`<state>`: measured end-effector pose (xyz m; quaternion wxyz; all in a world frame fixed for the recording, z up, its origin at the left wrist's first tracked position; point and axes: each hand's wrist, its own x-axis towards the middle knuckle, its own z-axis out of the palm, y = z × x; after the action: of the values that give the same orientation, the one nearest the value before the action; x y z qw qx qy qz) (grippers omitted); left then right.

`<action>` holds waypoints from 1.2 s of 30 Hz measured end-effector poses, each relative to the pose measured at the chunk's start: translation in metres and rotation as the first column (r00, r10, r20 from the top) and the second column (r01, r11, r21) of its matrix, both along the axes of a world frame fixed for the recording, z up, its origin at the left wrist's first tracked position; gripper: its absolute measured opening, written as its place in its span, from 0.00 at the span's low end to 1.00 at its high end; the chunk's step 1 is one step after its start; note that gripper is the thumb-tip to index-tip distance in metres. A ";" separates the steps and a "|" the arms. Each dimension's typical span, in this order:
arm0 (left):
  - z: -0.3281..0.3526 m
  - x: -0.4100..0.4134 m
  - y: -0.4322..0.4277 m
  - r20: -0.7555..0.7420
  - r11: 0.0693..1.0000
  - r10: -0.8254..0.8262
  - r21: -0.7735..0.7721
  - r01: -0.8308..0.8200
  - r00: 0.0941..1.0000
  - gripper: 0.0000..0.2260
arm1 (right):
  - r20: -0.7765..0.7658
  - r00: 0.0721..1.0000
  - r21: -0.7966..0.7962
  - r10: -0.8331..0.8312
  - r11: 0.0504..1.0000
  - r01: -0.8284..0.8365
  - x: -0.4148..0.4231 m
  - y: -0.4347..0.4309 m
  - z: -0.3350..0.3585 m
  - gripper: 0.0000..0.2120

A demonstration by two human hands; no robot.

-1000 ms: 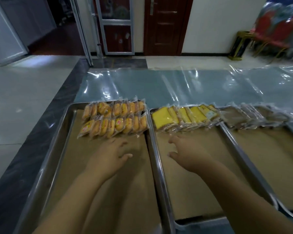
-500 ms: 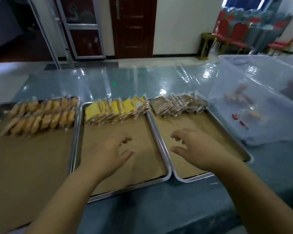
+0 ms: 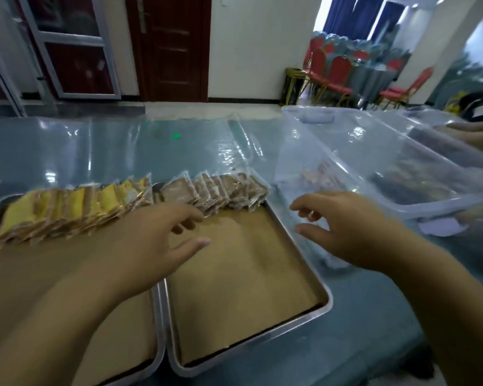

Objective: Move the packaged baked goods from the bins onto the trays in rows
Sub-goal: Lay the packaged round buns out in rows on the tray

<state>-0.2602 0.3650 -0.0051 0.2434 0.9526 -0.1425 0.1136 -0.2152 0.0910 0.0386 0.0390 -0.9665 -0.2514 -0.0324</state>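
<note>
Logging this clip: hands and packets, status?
Left hand open, right hand open, both empty. Brown packets: one row on steel tray. Path to clear bin unobstructed.

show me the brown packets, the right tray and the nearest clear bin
brown packets [image 3: 218,190], head view, middle of the row
right tray [image 3: 328,303], head view, near right corner of its rim
nearest clear bin [image 3: 304,151], head view, its left side wall
</note>
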 end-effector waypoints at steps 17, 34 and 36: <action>0.068 0.184 -0.194 0.092 0.989 -0.133 0.072 0.127 0.987 0.15 | -0.032 0.997 -0.061 -0.068 0.996 0.065 0.198 -0.189 0.034 0.11; 0.034 0.358 -0.351 -0.382 0.661 0.306 0.744 0.094 0.872 0.14 | -0.457 0.887 -0.430 0.071 0.855 -0.290 0.356 -0.238 -0.100 0.21; 0.026 0.381 -0.358 -0.413 0.641 0.330 0.758 0.120 0.849 0.14 | -0.467 0.883 -0.443 0.050 0.851 -0.283 0.357 -0.238 -0.114 0.21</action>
<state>0.1203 0.0069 0.0212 -0.1578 0.9654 -0.0477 -0.2021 0.1421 -0.1466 -0.0757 -0.1536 -0.8990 -0.3208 0.2557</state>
